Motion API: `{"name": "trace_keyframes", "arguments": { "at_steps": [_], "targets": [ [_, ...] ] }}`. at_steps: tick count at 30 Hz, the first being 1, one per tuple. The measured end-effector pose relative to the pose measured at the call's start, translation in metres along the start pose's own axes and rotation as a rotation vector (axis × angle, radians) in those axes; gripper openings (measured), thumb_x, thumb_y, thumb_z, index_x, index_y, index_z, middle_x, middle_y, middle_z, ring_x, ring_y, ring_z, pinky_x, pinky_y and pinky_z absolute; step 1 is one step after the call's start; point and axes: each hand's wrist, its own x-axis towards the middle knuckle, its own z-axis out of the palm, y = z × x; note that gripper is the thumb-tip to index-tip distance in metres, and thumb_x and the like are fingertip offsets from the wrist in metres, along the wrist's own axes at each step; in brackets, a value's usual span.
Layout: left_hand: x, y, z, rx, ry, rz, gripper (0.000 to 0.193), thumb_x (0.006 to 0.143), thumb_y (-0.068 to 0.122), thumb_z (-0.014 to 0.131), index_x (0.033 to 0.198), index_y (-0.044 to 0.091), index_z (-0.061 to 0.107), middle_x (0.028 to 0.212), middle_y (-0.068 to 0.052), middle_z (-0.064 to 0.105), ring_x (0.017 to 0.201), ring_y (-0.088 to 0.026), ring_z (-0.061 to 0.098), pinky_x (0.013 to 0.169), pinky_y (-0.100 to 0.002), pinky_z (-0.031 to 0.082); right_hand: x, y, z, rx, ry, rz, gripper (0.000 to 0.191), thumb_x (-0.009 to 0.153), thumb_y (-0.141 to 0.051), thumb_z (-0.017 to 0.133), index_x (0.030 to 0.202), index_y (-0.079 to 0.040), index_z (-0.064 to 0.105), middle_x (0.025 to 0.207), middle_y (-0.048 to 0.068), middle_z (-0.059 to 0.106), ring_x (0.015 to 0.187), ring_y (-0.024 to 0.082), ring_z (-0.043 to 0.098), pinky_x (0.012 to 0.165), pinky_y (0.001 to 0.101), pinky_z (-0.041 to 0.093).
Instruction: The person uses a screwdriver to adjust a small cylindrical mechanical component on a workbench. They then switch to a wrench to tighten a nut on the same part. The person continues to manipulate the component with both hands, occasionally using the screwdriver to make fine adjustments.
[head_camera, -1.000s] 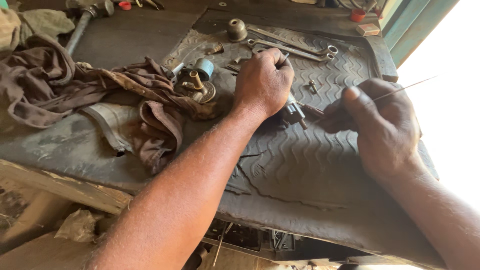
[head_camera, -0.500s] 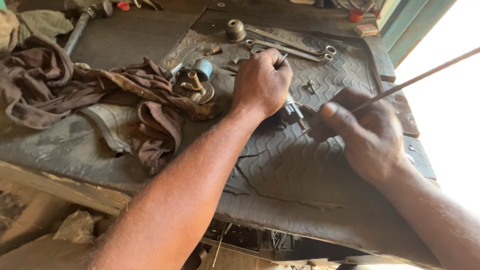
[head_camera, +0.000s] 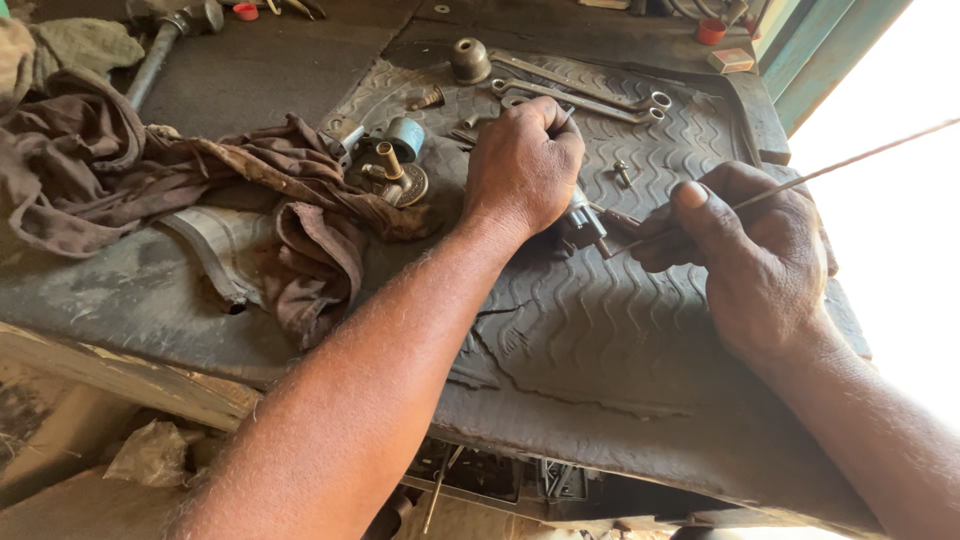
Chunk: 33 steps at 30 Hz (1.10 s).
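Nearest you, the ribbed rubber mat (head_camera: 600, 340) hangs cracked over the bench edge; your right hand (head_camera: 755, 255) sits on it, thumb and fingers pinched tight on a thin metal rod (head_camera: 850, 160) that slants up and away to the right; its near tip points at the small dark metal part (head_camera: 585, 222) just left of that hand. Your left hand (head_camera: 522, 165) is clenched down over that part, pinning it to the mat, with only its right end showing past your palm; a thin sliver of metal pokes out above your knuckles, what it is I cannot tell. Left of your forearm lies a crumpled brown rag (head_camera: 200, 180); beside it, a brass fitting (head_camera: 392, 170) and a blue cap (head_camera: 404, 138). Further back, long spanners (head_camera: 590, 95) lie across the mat beside a domed metal piece (head_camera: 469, 60); a small red cup (head_camera: 711, 31) stands at the far edge.
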Motion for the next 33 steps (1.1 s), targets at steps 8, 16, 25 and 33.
{"name": "trace_keyframes", "arguments": {
  "at_steps": [8, 16, 25, 33],
  "targets": [
    [-0.0003, -0.0002, -0.0007, -0.008, -0.005, -0.01, 0.017, 0.083, 0.021, 0.061, 0.077, 0.009, 0.072, 0.074, -0.01, 0.076, 0.072, -0.029, 0.075, 0.069, -0.042, 0.056, 0.0017, -0.0018, 0.0011, -0.048, 0.004, 0.012, 0.038, 0.105, -0.033, 0.057, 0.097, 0.004, 0.064, 0.089, 0.018, 0.076, 0.078, 0.023, 0.076, 0.075, 0.0328, 0.061],
    [-0.0001, 0.003, -0.0028, -0.011, -0.026, -0.038, 0.016, 0.083, 0.02, 0.061, 0.077, 0.01, 0.072, 0.074, -0.009, 0.076, 0.071, -0.027, 0.075, 0.068, -0.041, 0.056, 0.0031, -0.0003, 0.0016, 0.031, -0.016, -0.044, 0.04, 0.106, -0.035, 0.056, 0.1, 0.005, 0.06, 0.092, 0.019, 0.077, 0.078, 0.024, 0.077, 0.075, 0.0346, 0.064],
    [-0.0004, 0.0026, -0.0027, -0.004, -0.027, -0.029, 0.016, 0.083, 0.02, 0.061, 0.077, 0.01, 0.071, 0.072, -0.008, 0.076, 0.071, -0.027, 0.075, 0.068, -0.041, 0.056, 0.0031, -0.0014, 0.0013, -0.033, -0.009, 0.007, 0.042, 0.105, -0.036, 0.056, 0.101, 0.006, 0.061, 0.092, 0.018, 0.077, 0.079, 0.023, 0.077, 0.075, 0.0344, 0.064],
    [0.0006, 0.0014, -0.0023, -0.005, -0.026, -0.035, 0.016, 0.083, 0.021, 0.061, 0.077, 0.01, 0.071, 0.074, -0.009, 0.076, 0.072, -0.028, 0.075, 0.068, -0.042, 0.056, 0.0043, -0.0003, 0.0027, -0.017, -0.008, 0.006, 0.042, 0.106, -0.035, 0.056, 0.101, 0.007, 0.061, 0.093, 0.019, 0.077, 0.079, 0.023, 0.077, 0.075, 0.0342, 0.064]
  ]
}}
